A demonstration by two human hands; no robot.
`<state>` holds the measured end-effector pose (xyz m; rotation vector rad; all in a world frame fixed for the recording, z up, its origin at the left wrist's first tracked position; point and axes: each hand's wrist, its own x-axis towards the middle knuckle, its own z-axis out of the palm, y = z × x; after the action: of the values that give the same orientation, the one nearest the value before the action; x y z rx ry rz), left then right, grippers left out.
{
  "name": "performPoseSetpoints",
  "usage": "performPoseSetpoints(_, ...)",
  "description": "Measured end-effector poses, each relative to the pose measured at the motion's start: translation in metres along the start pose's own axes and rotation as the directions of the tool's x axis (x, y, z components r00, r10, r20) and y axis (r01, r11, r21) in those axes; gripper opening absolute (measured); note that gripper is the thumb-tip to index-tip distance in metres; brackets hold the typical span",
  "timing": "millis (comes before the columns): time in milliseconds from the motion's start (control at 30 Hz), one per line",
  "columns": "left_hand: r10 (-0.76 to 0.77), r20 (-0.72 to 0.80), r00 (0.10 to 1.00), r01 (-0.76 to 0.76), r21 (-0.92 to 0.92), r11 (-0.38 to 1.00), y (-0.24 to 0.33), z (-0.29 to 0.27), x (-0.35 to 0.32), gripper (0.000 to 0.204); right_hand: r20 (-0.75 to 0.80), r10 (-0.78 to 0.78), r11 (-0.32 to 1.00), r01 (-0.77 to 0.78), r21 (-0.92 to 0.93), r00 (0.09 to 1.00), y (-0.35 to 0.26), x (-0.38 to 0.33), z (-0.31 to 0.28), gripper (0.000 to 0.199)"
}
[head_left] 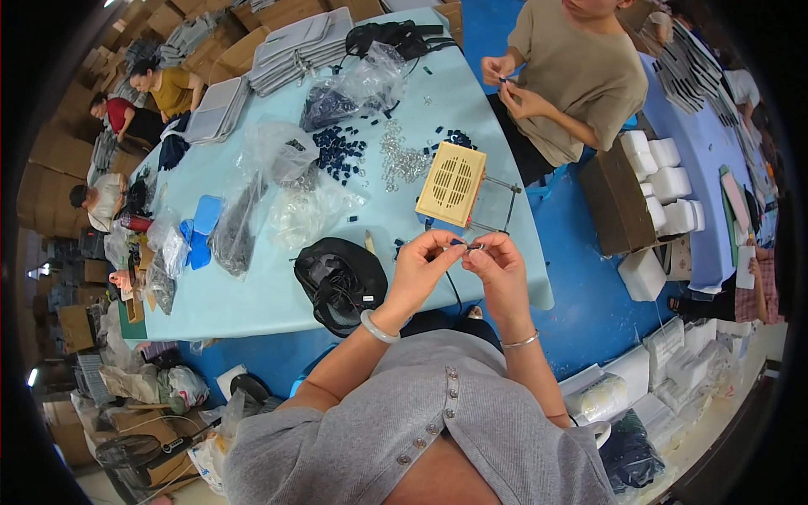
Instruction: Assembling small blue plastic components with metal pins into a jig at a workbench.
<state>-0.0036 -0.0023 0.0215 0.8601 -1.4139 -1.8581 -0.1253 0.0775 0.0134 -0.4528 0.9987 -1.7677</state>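
My left hand [418,268] and my right hand [500,271] meet at the table's near edge, fingertips almost touching. Between the left thumb and forefinger is a small dark blue piece [457,242], like those heaped on the table. The right fingers pinch a tiny shiny metal piece [475,247]; its exact shape is too small to make out. Beyond my hands stands a beige slotted box [452,181] with a metal rod frame at its right. Farther left lie a pile of dark blue pieces [338,154] and a scatter of small shiny metal rings [404,156].
A black fabric bag [337,282] sits left of my hands. Plastic bags [307,206] and stacked grey panels [299,50] cover more of the pale blue table [497,295]. Across the right corner a co-worker [572,76] handles a small dark piece. A carton [619,198] holds white blocks.
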Motion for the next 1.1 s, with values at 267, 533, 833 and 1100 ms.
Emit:
performPoseSetpoints(267,0.595,0.335,0.731,-0.67,0.516,0.533,0.018,-0.007,0.007,0.015,0.109,0.124,0.96,-0.147,0.24,0.986,-0.003,0.001,-0.012,0.019)
performPoseSetpoints(533,0.579,0.452,0.679,-0.728,0.519,0.448,0.029,-0.011,0.007,0.015,0.216,0.053,0.997,-0.063,0.039,0.975,-0.007,0.003,-0.023,0.022)
performPoseSetpoints(833,0.595,0.506,0.625,-0.776,0.482,0.406,0.029,-0.014,0.011,0.019,0.196,0.148,0.943,-0.198,0.266,0.969,-0.002,-0.003,-0.014,0.014)
performPoseSetpoints(1100,0.346,0.239,0.907,-0.418,0.607,0.676,0.03,-0.003,0.001,0.015,0.067,0.081,0.994,-0.085,0.069,0.995,-0.004,-0.002,-0.005,0.008)
